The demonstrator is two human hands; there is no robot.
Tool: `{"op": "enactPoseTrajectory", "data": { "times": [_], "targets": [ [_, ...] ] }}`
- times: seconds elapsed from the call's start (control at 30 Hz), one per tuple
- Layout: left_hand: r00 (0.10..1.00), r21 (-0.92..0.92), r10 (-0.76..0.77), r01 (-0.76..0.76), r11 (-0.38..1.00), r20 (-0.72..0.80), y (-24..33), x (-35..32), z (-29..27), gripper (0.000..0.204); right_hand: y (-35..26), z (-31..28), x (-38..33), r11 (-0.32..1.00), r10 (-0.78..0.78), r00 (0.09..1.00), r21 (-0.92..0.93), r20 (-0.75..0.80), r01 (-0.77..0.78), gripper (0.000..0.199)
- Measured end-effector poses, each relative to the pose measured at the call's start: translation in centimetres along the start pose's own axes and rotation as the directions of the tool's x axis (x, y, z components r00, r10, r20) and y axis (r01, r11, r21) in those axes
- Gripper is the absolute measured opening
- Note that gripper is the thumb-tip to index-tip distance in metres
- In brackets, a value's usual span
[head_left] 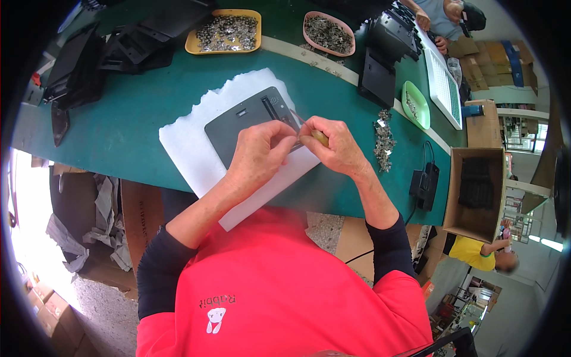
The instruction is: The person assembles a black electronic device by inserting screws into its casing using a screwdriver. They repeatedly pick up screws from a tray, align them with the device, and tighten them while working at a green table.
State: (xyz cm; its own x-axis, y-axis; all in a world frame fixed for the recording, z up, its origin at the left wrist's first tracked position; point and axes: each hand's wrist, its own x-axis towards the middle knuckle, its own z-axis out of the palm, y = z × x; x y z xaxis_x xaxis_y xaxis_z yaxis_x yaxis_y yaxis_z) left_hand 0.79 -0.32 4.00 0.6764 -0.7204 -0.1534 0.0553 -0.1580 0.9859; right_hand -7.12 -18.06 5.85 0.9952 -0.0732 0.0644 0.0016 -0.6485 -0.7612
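Observation:
A dark grey plastic panel (229,132) with a slot and a small cut-out lies on a white foam sheet (185,149) in front of me. Over the panel's right side, my left hand (257,152) is closed, thumb and fingertips pinched together; whatever is between them is too small to make out. Close beside it, my right hand (338,147) is wrapped round a small tool with a yellowish handle (320,138), perhaps a screwdriver. Its thin shaft points toward the panel's right edge. The fingertips of both hands nearly meet.
Small metal parts fill a yellow tray (258,43) and a pink tray (352,49); more lie in a pile (384,143) near a green tray (423,119). Black plastic housings (74,74) stand far left. A black adapter (424,184) and cardboard box (455,223) are at right.

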Motion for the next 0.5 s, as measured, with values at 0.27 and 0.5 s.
{"op": "enactPoseTrajectory", "data": {
  "times": [0.27, 0.5],
  "targets": [
    [0.957, 0.304, 0.284, -0.253, 0.919, -0.062, -2.0, -0.1, 1.0, 0.011, -0.3, 0.6, -0.8, 0.974, 0.2, 0.978, 0.1, 0.061, -0.205, 0.014],
    [0.983, 0.046, 0.131, -0.126, 0.991, -0.129, -2.0, -0.3, 0.8, 0.01, -0.5, 1.0, -0.1, 0.973, 0.214, 0.977, 0.09, 0.011, -0.215, 0.014]
  ]
}}
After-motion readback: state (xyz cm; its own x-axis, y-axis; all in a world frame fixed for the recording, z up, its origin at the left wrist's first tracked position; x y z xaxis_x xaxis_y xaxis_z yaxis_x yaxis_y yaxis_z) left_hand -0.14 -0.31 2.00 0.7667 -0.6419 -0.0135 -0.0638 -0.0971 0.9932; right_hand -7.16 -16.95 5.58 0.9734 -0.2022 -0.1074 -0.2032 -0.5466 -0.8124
